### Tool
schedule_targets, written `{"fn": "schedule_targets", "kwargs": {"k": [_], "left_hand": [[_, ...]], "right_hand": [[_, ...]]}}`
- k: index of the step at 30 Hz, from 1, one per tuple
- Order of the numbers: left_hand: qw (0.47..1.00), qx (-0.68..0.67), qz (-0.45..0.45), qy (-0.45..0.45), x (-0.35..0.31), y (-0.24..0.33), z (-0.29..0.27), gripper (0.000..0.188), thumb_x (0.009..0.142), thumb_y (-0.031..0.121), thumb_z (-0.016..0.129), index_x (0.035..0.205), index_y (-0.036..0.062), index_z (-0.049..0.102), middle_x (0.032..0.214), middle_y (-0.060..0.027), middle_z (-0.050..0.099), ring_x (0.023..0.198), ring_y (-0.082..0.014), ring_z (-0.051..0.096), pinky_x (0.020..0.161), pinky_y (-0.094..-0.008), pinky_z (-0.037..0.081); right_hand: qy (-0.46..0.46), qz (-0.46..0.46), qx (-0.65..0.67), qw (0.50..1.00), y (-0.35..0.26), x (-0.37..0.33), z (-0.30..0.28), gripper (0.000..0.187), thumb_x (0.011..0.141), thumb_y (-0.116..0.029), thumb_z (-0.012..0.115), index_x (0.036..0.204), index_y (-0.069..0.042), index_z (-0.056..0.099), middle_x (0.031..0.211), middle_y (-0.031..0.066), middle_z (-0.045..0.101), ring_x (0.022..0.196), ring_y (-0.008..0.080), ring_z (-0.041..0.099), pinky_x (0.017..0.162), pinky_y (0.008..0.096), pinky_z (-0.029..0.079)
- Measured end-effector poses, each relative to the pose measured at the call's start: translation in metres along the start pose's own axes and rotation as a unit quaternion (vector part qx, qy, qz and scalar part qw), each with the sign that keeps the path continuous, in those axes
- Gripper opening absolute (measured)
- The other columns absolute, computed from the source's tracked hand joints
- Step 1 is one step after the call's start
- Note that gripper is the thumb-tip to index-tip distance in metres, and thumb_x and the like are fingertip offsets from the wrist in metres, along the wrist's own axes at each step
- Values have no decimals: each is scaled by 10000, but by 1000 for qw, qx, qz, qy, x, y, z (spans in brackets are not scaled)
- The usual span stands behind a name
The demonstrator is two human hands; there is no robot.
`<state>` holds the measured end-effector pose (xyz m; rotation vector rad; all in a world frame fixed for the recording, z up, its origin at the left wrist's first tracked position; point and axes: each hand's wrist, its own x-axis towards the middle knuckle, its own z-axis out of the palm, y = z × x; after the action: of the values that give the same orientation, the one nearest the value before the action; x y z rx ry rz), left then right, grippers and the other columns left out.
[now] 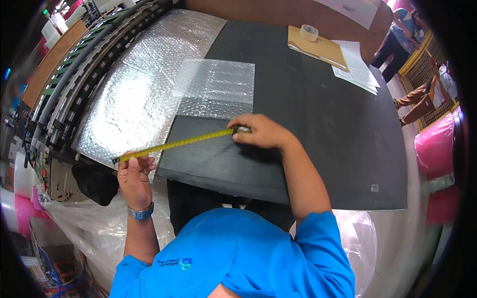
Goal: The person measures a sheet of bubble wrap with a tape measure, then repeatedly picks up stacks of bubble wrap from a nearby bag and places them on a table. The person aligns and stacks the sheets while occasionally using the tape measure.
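A yellow tape measure (181, 142) is drawn out between my two hands, slanting above the front of the dark table. My left hand (134, 175) pinches the blade near its end hook, close to the near corner of a long bubble wrap sheet (144, 69). In my right hand (263, 131) is the tape's case, mostly hidden by the fingers. A smaller clear bubble wrap piece (218, 89) lies just beyond, partly overlapping the long sheet.
Rollers of a machine (74, 84) border the dark table (318, 139) on the left. At the far right are a brown envelope (318, 47), a tape roll (308, 33) and white papers (360, 69). Other people (400, 39) are beyond. Plastic film (94, 223) hangs below the front edge.
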<state>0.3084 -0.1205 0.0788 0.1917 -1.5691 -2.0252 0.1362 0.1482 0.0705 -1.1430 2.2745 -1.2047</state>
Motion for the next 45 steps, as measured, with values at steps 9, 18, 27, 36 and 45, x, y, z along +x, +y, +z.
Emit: {"fn": "schedule_targets", "kwargs": {"k": [9,18,27,36,45], "left_hand": [[748,585,233,-212,69,-60,50,483,790,358,555,1161,62,465,1194,-161,453,1149,-295,391,954,-491,255],[653,565,73,-498,9,-52,141,501,777,477,499,1089,87,544,939,-164,511,909,-287,495,825,-420,376],[700,670,106,-223,46,-93,107,668,704,343,628,1250,64,362,1123,-185,475,1034,-316,458,836,-469,331],[912,326,-117,-218,47,-90,87,376,738,62,613,1083,37,464,785,15,435,701,-63,459,597,-202,398],[983,0,-48,-176,28,-90,79,403,772,63,589,1114,84,377,968,-68,525,851,-123,507,745,-253,427]], "right_hand": [[395,346,-170,834,67,-68,-86,503,718,-384,621,1112,-95,505,1119,159,502,1045,309,474,857,384,392],[484,228,-307,787,70,-92,-71,460,722,-388,623,1062,-93,528,1162,136,455,1021,289,463,839,378,386],[225,257,-74,937,53,-94,-54,588,648,-123,684,1174,-81,425,1100,153,433,977,227,493,822,303,428],[367,181,174,896,74,-79,-47,681,664,-98,685,1250,-90,339,1209,202,323,1015,244,476,786,319,456],[214,126,418,874,52,-80,-51,387,744,-129,635,1088,-50,477,873,76,559,717,124,549,581,235,445]]}}
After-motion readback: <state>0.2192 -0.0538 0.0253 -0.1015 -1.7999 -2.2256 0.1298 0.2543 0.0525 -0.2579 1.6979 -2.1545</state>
